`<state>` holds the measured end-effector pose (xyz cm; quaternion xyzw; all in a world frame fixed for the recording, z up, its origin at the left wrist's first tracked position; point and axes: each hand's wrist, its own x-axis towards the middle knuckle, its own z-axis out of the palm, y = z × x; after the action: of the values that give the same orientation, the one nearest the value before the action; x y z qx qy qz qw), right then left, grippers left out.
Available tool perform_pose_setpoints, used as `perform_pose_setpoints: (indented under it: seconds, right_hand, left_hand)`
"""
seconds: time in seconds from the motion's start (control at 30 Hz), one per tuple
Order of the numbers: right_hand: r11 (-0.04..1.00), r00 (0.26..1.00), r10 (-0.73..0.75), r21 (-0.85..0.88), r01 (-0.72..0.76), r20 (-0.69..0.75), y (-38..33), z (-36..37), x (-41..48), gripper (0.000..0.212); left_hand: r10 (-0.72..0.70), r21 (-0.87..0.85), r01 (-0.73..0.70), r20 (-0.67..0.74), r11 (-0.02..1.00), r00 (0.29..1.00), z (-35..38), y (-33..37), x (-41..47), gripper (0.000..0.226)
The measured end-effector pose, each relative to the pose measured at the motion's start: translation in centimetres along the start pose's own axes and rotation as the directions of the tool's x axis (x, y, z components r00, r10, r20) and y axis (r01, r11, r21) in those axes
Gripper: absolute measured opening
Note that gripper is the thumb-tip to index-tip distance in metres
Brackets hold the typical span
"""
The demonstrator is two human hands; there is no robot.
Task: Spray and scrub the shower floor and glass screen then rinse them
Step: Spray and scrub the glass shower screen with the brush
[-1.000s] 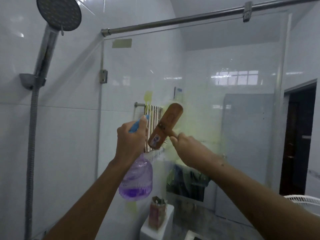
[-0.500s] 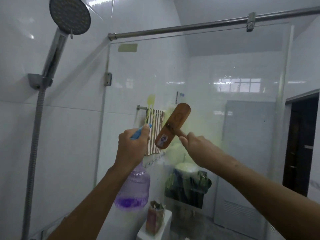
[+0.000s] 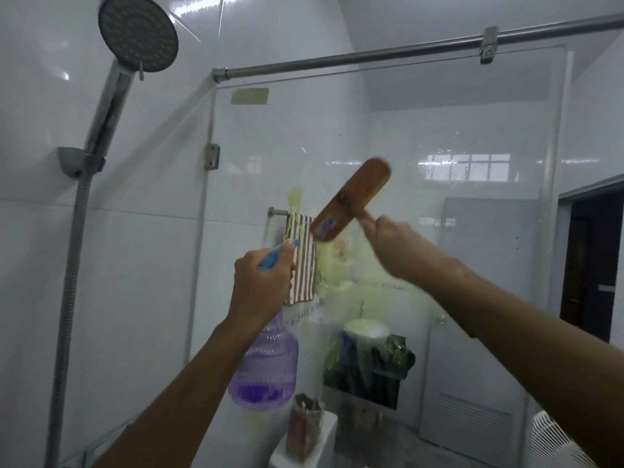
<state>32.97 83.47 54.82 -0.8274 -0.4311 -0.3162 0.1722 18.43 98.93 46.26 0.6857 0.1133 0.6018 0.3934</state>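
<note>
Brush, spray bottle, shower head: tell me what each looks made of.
Brush: brown, matt back, likely wood; motion blur hides any grain. Spray bottle: clear, purple-tinted, ribbed plastic, since the liquid shows through; its trigger is opaque blue plastic. Shower head: mirror-bright handle, so chromed metal or chromed plastic; dark grey dotted face.

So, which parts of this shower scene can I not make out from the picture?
- Shower floor: below the bottom edge of the head view.
- Bristles of the brush: turned toward the glass screen; only its wooden back shows, blurred by motion.
- Trigger of the spray bottle: covered by the left hand.
- Brush handle: mostly inside the right hand.
- Things behind the glass: smeared by yellowish foam.
</note>
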Motion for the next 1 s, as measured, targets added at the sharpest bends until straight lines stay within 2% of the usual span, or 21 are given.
perform_pose_setpoints:
  seconds: [0.07,0.1,0.2,0.27,0.3,0.37,0.43,0.47,0.5,0.6,0.67,0.7,0.77,0.83,0.87,0.9,1.0]
  right_hand:
    - [0.981,0.991,0.102,0.172,-0.085,-0.089,0.0,-1.9,1.8,0.042]
    - [0.974,0.991,0.114,0.202,-0.097,-0.073,-0.4,-1.6,1.8,0.043]
    - [0.998,0.995,-0.047,0.032,0.045,0.086,-2.4,2.6,-1.3,0.04]
    - [0.996,0.985,-0.085,0.003,0.085,0.153,-2.2,3.8,-2.6,0.043]
    - [0.994,0.986,-0.107,-0.013,0.109,0.13,-1.9,3.5,-2.0,0.043]
    - [0.999,0.999,-0.034,0.012,0.033,0.023,-1.2,1.5,0.4,0.043]
    - [0.967,0.988,0.124,0.233,-0.098,-0.096,-0.7,-0.9,1.9,0.045]
    - [0.95,0.981,0.161,0.287,-0.122,-0.113,-0.8,-1.5,1.8,0.045]
    - [0.965,0.986,0.133,0.239,-0.106,-0.099,-1.2,-1.3,1.3,0.042]
    - [0.999,0.995,-0.032,-0.003,0.032,0.097,-2.6,2.6,-3.1,0.036]
    - [0.996,0.981,-0.077,-0.023,0.083,0.175,-1.9,3.8,-4.7,0.038]
    - [0.996,0.986,-0.079,-0.016,0.082,0.149,-1.2,3.4,-4.1,0.041]
    - [0.999,0.999,-0.038,-0.023,0.038,0.007,0.4,1.2,-1.9,0.049]
    - [0.993,0.985,0.103,0.073,-0.094,-0.135,2.0,-1.4,-0.2,0.053]
    - [0.982,0.975,0.159,0.127,-0.14,-0.153,2.3,-2.0,-0.3,0.053]
    - [0.977,0.975,0.18,0.141,-0.162,-0.127,2.4,-1.9,-0.9,0.052]
    - [0.998,0.998,0.055,0.004,-0.055,0.038,1.6,1.2,-5.0,0.046]
  left_hand:
    - [-0.012,-0.004,0.012,0.003,1.0,1.0,-0.2,-0.1,0.0,0.047]
    - [-0.009,-0.007,0.009,-0.002,1.0,1.0,-0.4,-0.2,-0.1,0.048]
    - [0.01,-0.007,-0.01,-0.015,1.0,1.0,-0.6,-0.3,0.0,0.052]
    - [0.015,-0.007,-0.015,-0.015,1.0,1.0,-0.8,-0.3,0.0,0.052]
    - [0.014,-0.005,-0.014,-0.012,1.0,1.0,-1.0,-0.3,0.1,0.052]
    - [0.0,-0.018,0.0,-0.009,1.0,1.0,-1.4,-0.5,0.3,0.053]
    - [-0.008,-0.029,0.008,-0.007,1.0,1.0,-1.7,-0.7,0.4,0.052]
    - [-0.007,-0.032,0.007,-0.005,0.999,1.0,-1.8,-0.7,0.4,0.051]
    - [-0.006,-0.033,0.005,-0.005,0.999,1.0,-1.8,-0.6,0.4,0.05]
    - [0.0,-0.024,0.0,0.0,1.0,1.0,-2.0,-0.5,0.2,0.049]
    - [0.0,-0.018,0.0,0.004,1.0,1.0,-2.0,-0.6,0.1,0.05]
    - [0.002,-0.015,-0.002,0.006,1.0,1.0,-2.0,-0.7,0.1,0.051]
    - [0.004,-0.027,-0.004,0.012,1.0,1.0,-2.0,-0.8,-0.1,0.052]
    - [0.008,-0.033,-0.007,0.028,0.999,1.0,-1.8,-0.8,-0.4,0.051]
    - [0.011,-0.028,-0.01,0.034,1.0,0.999,-1.6,-0.8,-0.6,0.052]
    - [0.013,-0.021,-0.012,0.036,1.0,0.999,-1.5,-0.8,-0.7,0.052]
    - [0.012,-0.013,-0.011,0.045,1.0,0.999,-1.0,-0.6,-0.8,0.046]
